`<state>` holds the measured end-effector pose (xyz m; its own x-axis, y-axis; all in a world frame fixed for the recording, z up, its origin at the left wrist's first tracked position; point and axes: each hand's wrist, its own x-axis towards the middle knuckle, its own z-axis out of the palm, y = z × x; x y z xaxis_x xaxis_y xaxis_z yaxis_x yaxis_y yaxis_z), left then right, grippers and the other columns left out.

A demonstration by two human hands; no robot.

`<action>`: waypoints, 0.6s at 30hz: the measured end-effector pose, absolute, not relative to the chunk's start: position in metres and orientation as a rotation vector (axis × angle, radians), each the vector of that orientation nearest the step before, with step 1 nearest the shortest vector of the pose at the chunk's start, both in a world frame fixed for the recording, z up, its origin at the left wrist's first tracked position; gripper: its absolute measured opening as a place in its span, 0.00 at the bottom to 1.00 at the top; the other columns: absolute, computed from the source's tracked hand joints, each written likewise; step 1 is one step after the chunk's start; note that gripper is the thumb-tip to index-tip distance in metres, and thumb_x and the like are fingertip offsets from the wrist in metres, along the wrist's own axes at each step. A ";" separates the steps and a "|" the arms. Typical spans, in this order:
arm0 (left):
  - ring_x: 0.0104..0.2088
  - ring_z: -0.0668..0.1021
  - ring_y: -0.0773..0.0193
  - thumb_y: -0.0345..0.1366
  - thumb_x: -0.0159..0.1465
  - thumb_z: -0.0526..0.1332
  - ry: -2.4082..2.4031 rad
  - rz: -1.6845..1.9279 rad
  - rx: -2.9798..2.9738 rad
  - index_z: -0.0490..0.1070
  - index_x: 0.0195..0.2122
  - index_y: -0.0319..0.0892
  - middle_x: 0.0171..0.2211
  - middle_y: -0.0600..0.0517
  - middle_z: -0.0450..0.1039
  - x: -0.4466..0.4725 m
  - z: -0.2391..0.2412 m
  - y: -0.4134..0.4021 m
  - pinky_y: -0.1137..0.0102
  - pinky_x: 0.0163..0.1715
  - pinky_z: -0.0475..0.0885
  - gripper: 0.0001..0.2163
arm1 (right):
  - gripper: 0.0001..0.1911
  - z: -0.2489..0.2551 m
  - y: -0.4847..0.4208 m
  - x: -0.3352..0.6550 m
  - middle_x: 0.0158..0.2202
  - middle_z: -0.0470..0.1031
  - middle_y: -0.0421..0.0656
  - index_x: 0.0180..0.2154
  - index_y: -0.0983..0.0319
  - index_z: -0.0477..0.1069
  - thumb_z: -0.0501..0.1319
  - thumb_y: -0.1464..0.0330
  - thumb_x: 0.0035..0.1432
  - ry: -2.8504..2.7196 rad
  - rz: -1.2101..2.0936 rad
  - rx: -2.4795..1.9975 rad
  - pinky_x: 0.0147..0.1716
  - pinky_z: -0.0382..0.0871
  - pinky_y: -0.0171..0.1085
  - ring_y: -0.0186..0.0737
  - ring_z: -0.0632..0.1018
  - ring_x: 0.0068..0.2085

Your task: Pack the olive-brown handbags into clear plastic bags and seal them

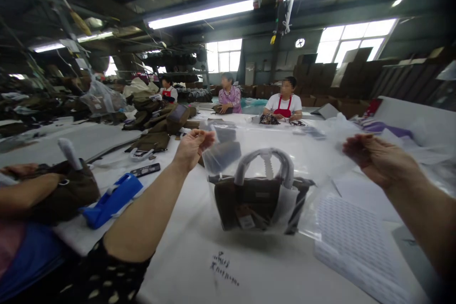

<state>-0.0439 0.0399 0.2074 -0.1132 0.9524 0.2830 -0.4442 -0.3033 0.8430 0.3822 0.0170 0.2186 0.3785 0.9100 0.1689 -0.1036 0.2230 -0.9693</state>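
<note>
A dark olive handbag (pixel 223 199) stands upright on the white table, inside a clear plastic bag (pixel 308 164). Its handles (pixel 288 168) are wrapped in pale film and arch upward; a small tag (pixel 246 221) hangs at its front. My left hand (pixel 194 145) is closed, pinching the upper left edge of the plastic bag. On the other side my right hand (pixel 379 154), slightly blurred, has its fingers closed on the bag's upper right edge. The plastic stretches between both hands, above the handbag.
A blue tape dispenser (pixel 114 199) and a black flat object (pixel 145 170) lie left. Beside them a co-worker's arm (pixel 32 194) rests on another handbag (pixel 83 185). Printed sheets (pixel 356 237) lie right. Several people sit across the table; olive bags (pixel 153 140) are piled back left.
</note>
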 end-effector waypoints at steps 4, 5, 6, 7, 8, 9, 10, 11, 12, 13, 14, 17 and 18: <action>0.31 0.79 0.62 0.38 0.52 0.69 0.645 1.538 1.279 0.66 0.27 0.40 0.30 0.49 0.77 -0.067 0.197 0.000 0.67 0.37 0.73 0.12 | 0.06 0.190 -0.025 0.411 0.36 0.68 0.44 0.28 0.50 0.67 0.62 0.57 0.49 -0.903 0.818 -1.155 0.44 0.68 0.41 0.40 0.73 0.37; 0.31 0.79 0.61 0.39 0.51 0.69 0.675 1.453 1.308 0.67 0.26 0.40 0.29 0.49 0.77 -0.072 0.183 -0.012 0.67 0.37 0.73 0.12 | 0.08 0.168 -0.039 0.419 0.33 0.68 0.43 0.27 0.49 0.67 0.63 0.55 0.47 -0.907 0.844 -1.208 0.43 0.69 0.41 0.41 0.73 0.35; 0.31 0.79 0.60 0.40 0.51 0.69 0.716 1.348 1.325 0.67 0.26 0.41 0.28 0.48 0.77 -0.075 0.165 -0.024 0.66 0.37 0.73 0.12 | 0.11 0.141 -0.052 0.425 0.30 0.68 0.43 0.25 0.48 0.68 0.65 0.52 0.43 -0.924 0.900 -1.267 0.41 0.69 0.41 0.42 0.73 0.33; 0.32 0.79 0.60 0.40 0.52 0.69 0.760 1.235 1.332 0.67 0.26 0.41 0.29 0.48 0.77 -0.077 0.144 -0.034 0.66 0.37 0.72 0.12 | 0.13 0.112 -0.065 0.429 0.28 0.68 0.43 0.23 0.48 0.68 0.66 0.50 0.39 -0.955 0.978 -1.328 0.39 0.70 0.42 0.44 0.73 0.32; 0.33 0.79 0.60 0.40 0.53 0.68 0.799 1.127 1.329 0.66 0.26 0.41 0.29 0.47 0.77 -0.077 0.121 -0.045 0.65 0.38 0.72 0.11 | 0.16 0.081 -0.078 0.430 0.26 0.69 0.44 0.22 0.49 0.68 0.67 0.48 0.35 -0.969 1.050 -1.380 0.38 0.70 0.43 0.45 0.74 0.31; 0.34 0.79 0.60 0.40 0.54 0.67 0.832 1.029 1.318 0.66 0.26 0.40 0.30 0.47 0.77 -0.075 0.098 -0.054 0.65 0.39 0.72 0.11 | 0.18 0.051 -0.090 0.429 0.25 0.69 0.45 0.21 0.51 0.69 0.68 0.47 0.33 -0.981 1.115 -1.429 0.37 0.70 0.44 0.46 0.74 0.30; 0.35 0.79 0.60 0.40 0.55 0.66 0.856 0.944 1.301 0.66 0.27 0.40 0.31 0.46 0.77 -0.073 0.074 -0.064 0.65 0.39 0.71 0.11 | 0.19 0.023 -0.103 0.427 0.24 0.70 0.46 0.21 0.53 0.70 0.67 0.46 0.33 -1.001 1.167 -1.476 0.37 0.70 0.44 0.47 0.74 0.30; 0.35 0.79 0.60 0.40 0.57 0.64 0.874 0.870 1.281 0.65 0.27 0.40 0.31 0.46 0.77 -0.070 0.052 -0.074 0.65 0.40 0.71 0.11 | 0.20 -0.001 -0.115 0.425 0.25 0.71 0.47 0.21 0.54 0.71 0.66 0.46 0.35 -1.046 1.215 -1.523 0.37 0.69 0.45 0.48 0.74 0.31; 0.36 0.79 0.61 0.40 0.57 0.64 0.885 0.796 1.264 0.65 0.27 0.39 0.31 0.46 0.77 -0.068 0.032 -0.084 0.66 0.40 0.71 0.11 | 0.20 -0.020 -0.127 0.422 0.25 0.72 0.47 0.22 0.56 0.72 0.64 0.46 0.39 -1.124 1.268 -1.573 0.38 0.69 0.45 0.48 0.74 0.31; 0.36 0.78 0.61 0.41 0.58 0.63 0.895 0.723 1.262 0.65 0.27 0.39 0.31 0.46 0.77 -0.068 0.015 -0.093 0.66 0.40 0.70 0.11 | 0.20 -0.034 -0.139 0.420 0.26 0.72 0.47 0.22 0.57 0.72 0.62 0.46 0.42 -1.224 1.332 -1.622 0.39 0.69 0.45 0.48 0.74 0.32; 0.36 0.78 0.61 0.41 0.58 0.62 0.903 0.650 1.272 0.65 0.27 0.39 0.32 0.46 0.77 -0.069 0.000 -0.101 0.66 0.40 0.70 0.11 | 0.20 -0.041 -0.149 0.420 0.27 0.73 0.47 0.23 0.57 0.73 0.61 0.47 0.45 -1.326 1.413 -1.664 0.40 0.68 0.45 0.48 0.75 0.33; 0.38 0.78 0.61 0.41 0.56 0.64 0.911 0.515 1.332 0.67 0.27 0.39 0.33 0.47 0.77 -0.078 -0.025 -0.116 0.66 0.40 0.70 0.10 | 0.19 -0.032 -0.170 0.416 0.33 0.76 0.48 0.30 0.57 0.75 0.62 0.50 0.44 -1.469 1.648 -1.736 0.43 0.69 0.46 0.52 0.76 0.39; 0.39 0.78 0.60 0.40 0.55 0.65 0.917 0.501 1.346 0.68 0.27 0.39 0.33 0.47 0.77 -0.082 -0.027 -0.117 0.65 0.42 0.70 0.10 | 0.19 -0.023 -0.172 0.409 0.36 0.76 0.48 0.34 0.55 0.76 0.63 0.51 0.42 -1.507 1.657 -1.748 0.44 0.69 0.46 0.53 0.76 0.42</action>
<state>-0.0816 -0.1173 -0.0273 0.5740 0.7731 -0.2699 0.1901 0.1948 0.9623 0.4091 -0.1725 -0.0232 -0.2152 0.8107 -0.5444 0.4655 -0.4049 -0.7870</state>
